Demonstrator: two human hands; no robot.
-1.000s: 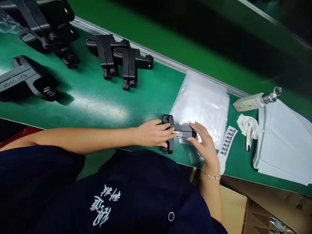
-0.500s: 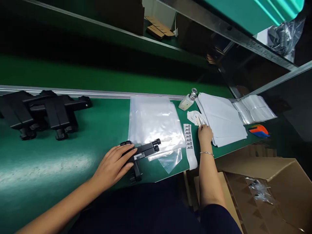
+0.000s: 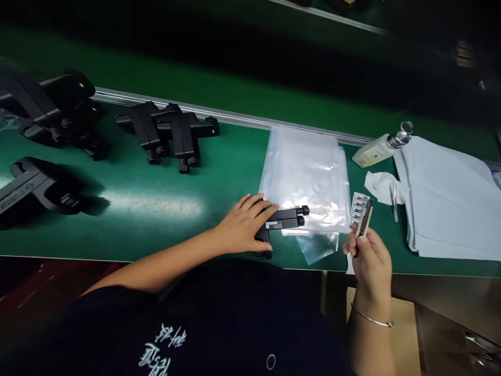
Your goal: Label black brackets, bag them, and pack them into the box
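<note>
My left hand (image 3: 245,224) lies over a black plastic bracket (image 3: 287,218), its fingers across the top and the thumb on the near side. The bracket carries a small label and has two knobs at its right end; part of it is hidden under the hand. Raised above the bench edge, my right hand (image 3: 370,253) is closed around a slim beige-and-dark tool (image 3: 365,222), whose exact kind I cannot make out. Just behind that hand lies a strip of printed labels (image 3: 358,206). Clear plastic bags (image 3: 305,172) lie in a stack behind and partly beneath the bracket.
Tweezers (image 3: 394,203) rest by a crumpled white wipe (image 3: 379,185). Behind them a dispenser bottle (image 3: 378,151) leans in view, beside white sheets (image 3: 454,203). More black brackets (image 3: 182,138) stand to the left, with a larger black part (image 3: 43,185) nearer the front.
My right hand has come away from the wipe, back toward me, with the slim tool in it. My left hand stays on the bracket. The view has swung left and down.
</note>
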